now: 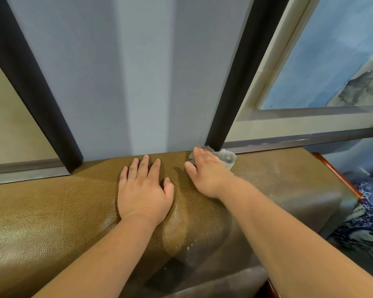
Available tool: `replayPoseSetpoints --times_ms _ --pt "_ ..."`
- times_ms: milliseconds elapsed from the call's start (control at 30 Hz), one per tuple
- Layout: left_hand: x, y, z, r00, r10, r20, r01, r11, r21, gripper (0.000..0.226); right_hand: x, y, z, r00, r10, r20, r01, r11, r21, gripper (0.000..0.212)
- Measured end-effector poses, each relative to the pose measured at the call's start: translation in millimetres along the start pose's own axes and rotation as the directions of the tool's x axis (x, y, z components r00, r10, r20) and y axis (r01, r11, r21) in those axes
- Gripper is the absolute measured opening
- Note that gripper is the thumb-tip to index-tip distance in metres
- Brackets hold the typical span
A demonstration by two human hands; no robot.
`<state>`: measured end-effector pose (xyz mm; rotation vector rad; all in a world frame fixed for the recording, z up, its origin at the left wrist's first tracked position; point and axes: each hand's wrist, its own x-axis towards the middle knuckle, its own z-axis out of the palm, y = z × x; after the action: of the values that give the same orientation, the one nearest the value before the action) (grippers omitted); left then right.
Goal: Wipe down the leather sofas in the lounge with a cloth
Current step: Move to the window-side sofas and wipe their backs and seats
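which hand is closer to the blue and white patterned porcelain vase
Right. The right hand presses the grey cloth on the brown leather sofa back, nearer the blue and white vase; the left hand lies flat farther away.

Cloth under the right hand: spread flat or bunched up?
Bunched. The grey cloth shows as a crumpled wad past the right hand, whose straight fingers press it on the sofa back. How it lies under the palm is hidden.
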<state>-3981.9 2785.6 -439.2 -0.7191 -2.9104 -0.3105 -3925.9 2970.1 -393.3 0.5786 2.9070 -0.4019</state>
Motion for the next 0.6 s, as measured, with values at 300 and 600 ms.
replayPoseSetpoints --times_ms 300,600 --pt "1.6 0.0 -0.8 1.0 -0.001 0.02 0.001 1.0 -0.005 0.077 -43.7 7.3 12.7 0.994 -0.093 -0.06 0.095 0.994 0.044 0.066" --pt "0.0 -0.8 -0.1 1.0 -0.002 -0.005 0.002 1.0 -0.027 0.076 -20.3 -9.9 15.5 0.99 0.122 -0.065 -0.121 0.992 0.027 0.078"
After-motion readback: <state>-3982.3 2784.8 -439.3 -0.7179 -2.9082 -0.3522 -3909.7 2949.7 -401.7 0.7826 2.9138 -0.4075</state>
